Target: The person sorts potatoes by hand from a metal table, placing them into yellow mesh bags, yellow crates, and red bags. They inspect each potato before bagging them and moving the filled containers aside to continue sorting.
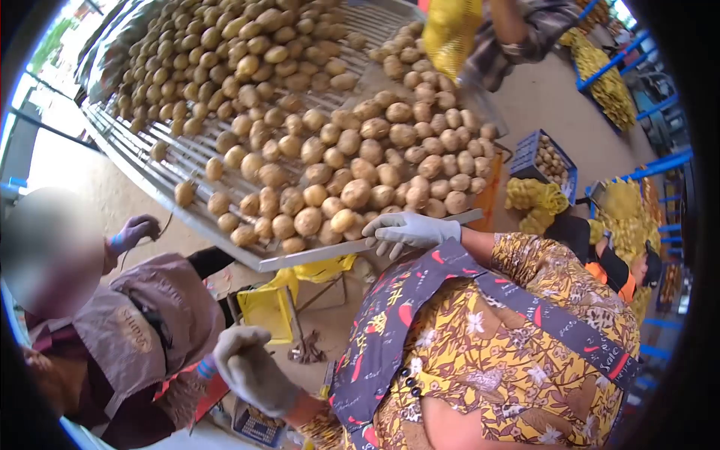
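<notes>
My right hand (411,231), in a pale grey glove, reaches over the near edge of the slatted metal table (330,253). Its fingers are stretched out beside the closest potatoes (343,220), and it holds nothing that I can see. Lower down, my left hand (255,371), also gloved, hangs in the air away from the table. Its fingers are loosely bent, with nothing visible in them. Many brown potatoes lie spread on the slats, piled thickest toward the far side.
At the left stands a co-worker in an apron (161,322), with a gloved hand (135,232) raised. Across the table another person's arm is by a yellow mesh bag (452,34). Yellow bags (289,296) hang under the table edge. A blue crate (551,165) of potatoes and filled net bags (536,204) stand right.
</notes>
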`<state>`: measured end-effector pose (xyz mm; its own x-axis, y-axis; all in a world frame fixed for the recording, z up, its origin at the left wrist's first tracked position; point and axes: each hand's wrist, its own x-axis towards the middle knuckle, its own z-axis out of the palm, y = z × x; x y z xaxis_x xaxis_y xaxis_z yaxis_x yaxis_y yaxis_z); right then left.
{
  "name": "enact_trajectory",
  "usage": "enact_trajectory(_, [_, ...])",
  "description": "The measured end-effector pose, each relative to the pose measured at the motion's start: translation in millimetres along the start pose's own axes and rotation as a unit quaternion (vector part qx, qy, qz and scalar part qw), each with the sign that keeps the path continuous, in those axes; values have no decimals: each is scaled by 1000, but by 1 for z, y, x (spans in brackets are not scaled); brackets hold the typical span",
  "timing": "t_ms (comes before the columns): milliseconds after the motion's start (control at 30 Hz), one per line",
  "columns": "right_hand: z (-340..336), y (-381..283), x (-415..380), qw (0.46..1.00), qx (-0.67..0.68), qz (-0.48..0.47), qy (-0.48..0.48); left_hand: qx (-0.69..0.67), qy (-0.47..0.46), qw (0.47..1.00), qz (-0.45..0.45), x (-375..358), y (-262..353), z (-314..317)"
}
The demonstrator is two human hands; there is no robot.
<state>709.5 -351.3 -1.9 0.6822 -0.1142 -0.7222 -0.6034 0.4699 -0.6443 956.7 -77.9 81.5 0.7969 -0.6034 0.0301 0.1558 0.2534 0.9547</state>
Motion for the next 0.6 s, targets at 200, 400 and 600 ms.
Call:
enact_trajectory(200, [-69,41,-95,966,56,-75,239,-266,-661,701,37,164,95,111])
enact_trajectory(400, [-124,93,-147,874,196,-114,430,-280,-435,841,159,130,84,190])
enact_trajectory(600, [-151,111,-125,892,156,-94,414,-223,-401,878,136,137,53,205])
